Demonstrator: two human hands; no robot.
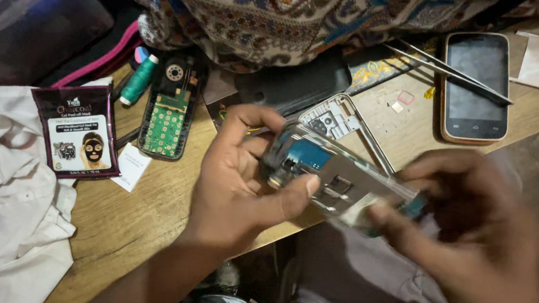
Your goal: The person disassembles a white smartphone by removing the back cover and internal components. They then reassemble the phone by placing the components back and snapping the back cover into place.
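Note:
My left hand and my right hand both grip an opened phone body, a silver frame with a blue circuit board showing, held over the front edge of the wooden table. The left thumb presses on its near side; the right fingers pinch its right end. Behind it on the table lies an empty phone frame.
A keypad phone with its green board exposed lies at the left beside a teal thread spool. A dark sachet rests on white cloth. A smartphone and tweezers lie at the right, patterned fabric behind.

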